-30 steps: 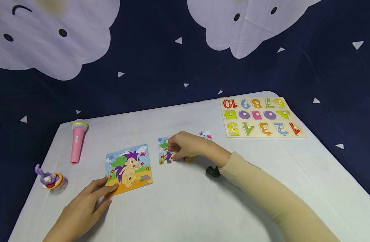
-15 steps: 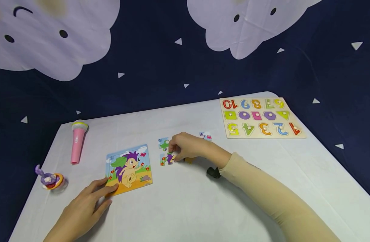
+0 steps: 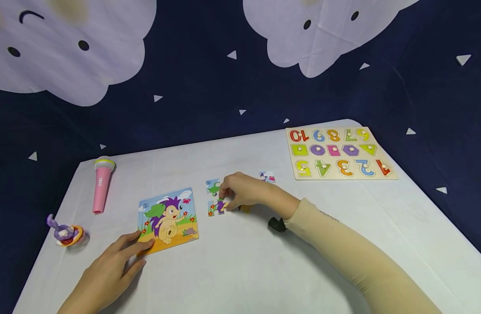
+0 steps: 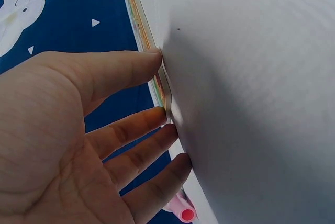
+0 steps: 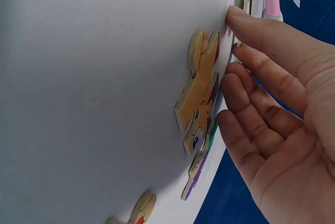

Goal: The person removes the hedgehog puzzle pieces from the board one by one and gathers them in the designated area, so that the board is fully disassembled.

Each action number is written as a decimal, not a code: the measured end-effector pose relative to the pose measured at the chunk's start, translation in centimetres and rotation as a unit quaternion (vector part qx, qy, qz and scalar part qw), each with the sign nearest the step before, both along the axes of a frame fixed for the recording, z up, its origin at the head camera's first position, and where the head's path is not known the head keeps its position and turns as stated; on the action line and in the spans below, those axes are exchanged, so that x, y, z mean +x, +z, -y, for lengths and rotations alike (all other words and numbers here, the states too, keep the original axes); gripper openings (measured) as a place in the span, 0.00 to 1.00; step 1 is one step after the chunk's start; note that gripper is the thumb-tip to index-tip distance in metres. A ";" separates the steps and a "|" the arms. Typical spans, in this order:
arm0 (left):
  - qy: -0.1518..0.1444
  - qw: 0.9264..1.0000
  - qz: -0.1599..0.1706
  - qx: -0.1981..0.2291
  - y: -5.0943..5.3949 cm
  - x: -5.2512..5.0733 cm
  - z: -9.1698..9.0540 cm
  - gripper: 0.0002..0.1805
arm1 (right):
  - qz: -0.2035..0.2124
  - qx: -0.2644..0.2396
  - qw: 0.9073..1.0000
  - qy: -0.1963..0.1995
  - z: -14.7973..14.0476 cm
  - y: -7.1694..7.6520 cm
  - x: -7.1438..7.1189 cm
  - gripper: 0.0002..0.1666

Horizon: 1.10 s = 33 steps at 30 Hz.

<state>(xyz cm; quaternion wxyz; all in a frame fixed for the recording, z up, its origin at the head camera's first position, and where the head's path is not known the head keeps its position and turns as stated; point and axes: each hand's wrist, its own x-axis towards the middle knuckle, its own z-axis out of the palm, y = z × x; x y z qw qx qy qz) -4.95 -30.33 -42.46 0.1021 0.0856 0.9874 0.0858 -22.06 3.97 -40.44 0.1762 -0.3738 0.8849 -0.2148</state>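
Note:
In the head view, my left hand (image 3: 103, 268) rests with its fingertips at the lower left corner of a hedgehog picture board (image 3: 170, 218), which lies flat on the table. Its fingers are extended in the left wrist view. My right hand (image 3: 242, 190) bends over small jigsaw pieces beside the board. Its thumb and forefinger pinch a puzzle piece (image 3: 221, 206) with purple and red-flower print, mostly covered by the fingers. Just above lies a leaf-print piece (image 3: 213, 186). Several loose wooden pieces (image 5: 196, 98) lie under the palm in the right wrist view.
A sky-blue piece (image 3: 267, 177) lies beyond the right wrist. At the back right is a number peg board (image 3: 340, 155). A pink toy microphone (image 3: 101, 187) and a purple-topped toy (image 3: 65, 233) stand at the left. A black object (image 3: 277, 224) sits by the right sleeve.
My right hand shifted very slightly to the right at the pieces, then stayed there. The left hand and the hedgehog board keep their place.

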 end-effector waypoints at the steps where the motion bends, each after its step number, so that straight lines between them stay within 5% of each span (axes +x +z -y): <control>1: 0.000 1.000 0.000 0.000 0.0 0.0 0.0 0.25 | 0.001 0.000 1.000 -0.001 0.0 0.0 0.0 0.13; 24: 0.009 1.000 -0.003 0.008 0.3 0.0 -0.3 0.28 | 0.010 -0.015 1.000 0.008 -0.1 0.3 -0.1 0.17; 33: -0.004 0.999 -0.042 0.009 0.9 -0.2 -0.9 0.29 | 0.019 -0.021 1.000 0.009 0.8 1.0 0.7 0.19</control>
